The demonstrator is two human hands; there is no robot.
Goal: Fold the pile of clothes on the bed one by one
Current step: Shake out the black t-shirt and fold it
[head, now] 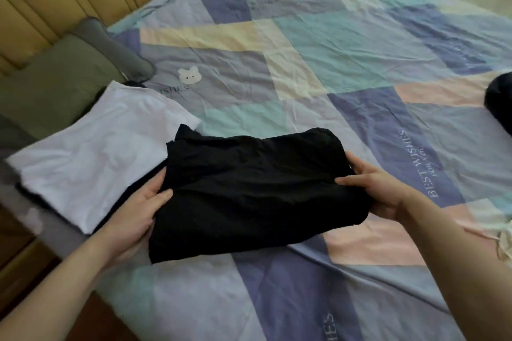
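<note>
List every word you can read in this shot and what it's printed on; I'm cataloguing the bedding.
"BEST WISHES FOR YOU": on the bedsheet, right of the black garment.
"...ISHES": sheet, under the bear print, reversed and part hidden.
"...SHES": sheet's bottom edge, cut off.
Far print near the top: too blurred.

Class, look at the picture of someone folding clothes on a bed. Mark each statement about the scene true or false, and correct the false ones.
1. Both hands hold the black garment. True: the left hand grips its left edge and the right hand its right edge.
2. The white garment lies to the right of the black one. False: it lies to its left.
3. A bear face is printed on the bedsheet. True.
4. The black garment is spread out flat and unfolded. False: it is folded into a compact bundle.
</note>
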